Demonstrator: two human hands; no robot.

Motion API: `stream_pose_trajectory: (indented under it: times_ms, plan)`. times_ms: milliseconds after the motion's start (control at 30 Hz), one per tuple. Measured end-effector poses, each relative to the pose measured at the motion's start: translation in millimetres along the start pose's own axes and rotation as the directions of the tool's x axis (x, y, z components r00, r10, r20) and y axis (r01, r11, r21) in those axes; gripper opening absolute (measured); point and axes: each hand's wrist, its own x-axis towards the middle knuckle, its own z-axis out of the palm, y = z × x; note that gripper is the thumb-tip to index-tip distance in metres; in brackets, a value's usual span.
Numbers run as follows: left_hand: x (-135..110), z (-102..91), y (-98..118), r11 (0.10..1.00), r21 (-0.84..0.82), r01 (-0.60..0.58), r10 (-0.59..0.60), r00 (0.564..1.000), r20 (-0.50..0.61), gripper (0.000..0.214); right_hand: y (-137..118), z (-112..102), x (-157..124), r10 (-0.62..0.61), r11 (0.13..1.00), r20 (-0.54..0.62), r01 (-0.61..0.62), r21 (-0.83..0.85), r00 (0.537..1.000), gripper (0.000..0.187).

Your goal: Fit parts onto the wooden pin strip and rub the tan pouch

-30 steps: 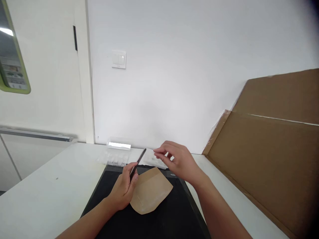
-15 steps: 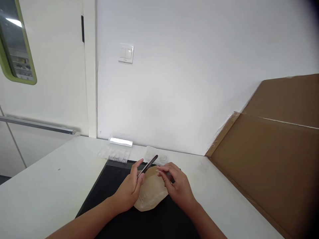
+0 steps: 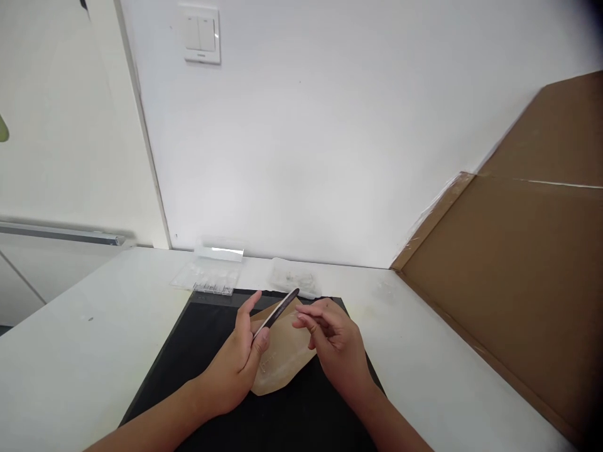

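Note:
My left hand (image 3: pixel 238 355) holds a slim nail file (image 3: pixel 277 312), dark on one face and pale along its edge, slanting up to the right. Thumb and fingers grip its lower end, and the index finger points upward. Just right of the file's tip, my right hand (image 3: pixel 335 336) pinches a small clear piece (image 3: pixel 296 315), too tiny to make out well. Beneath both hands lies a tan, angular sheet or shallow tray (image 3: pixel 285 355) with several small clear bits on its lower left. It rests on a black mat (image 3: pixel 207 339).
A clear compartment box (image 3: pixel 211 276) with its lid raised stands at the back left of the white table (image 3: pixel 85 333). Beside it lies a clear bag (image 3: pixel 294 276) with small contents. Brown cardboard (image 3: pixel 509 276) leans along the right, and a white wall (image 3: pixel 306 138) rises behind.
The camera view has tilted down and turned slightly right. Both hands keep their grips, with the file and the small clear piece still close together.

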Motion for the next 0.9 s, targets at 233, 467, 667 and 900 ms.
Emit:
stream_pose_trajectory:
  times_ms: [233,467,667,900]
  plan:
    - [4.3,-1.5,-4.9,0.989,-0.013,0.150,-0.149,0.987,0.053,0.062,-2.3,9.9,-5.3,0.053,0.994,0.083,-0.060,0.086,0.995,0.022]
    - [10.8,-6.9,5.2,0.999,0.048,0.022,-0.029,0.988,0.149,0.032,-6.8,17.5,-10.9,0.176,0.953,0.123,-0.200,0.227,0.977,0.023]
    - [12.8,-6.0,3.2,0.991,0.135,-0.028,0.006,0.987,0.162,0.025,-7.2,19.9,-14.2,0.232,0.936,0.141,-0.260,0.238,0.963,0.022]
    - [13.7,-6.3,-8.2,0.973,0.217,-0.077,0.063,0.996,0.071,0.025,2.3,0.1,-0.2,0.170,0.982,0.084,-0.176,0.066,0.982,0.022]
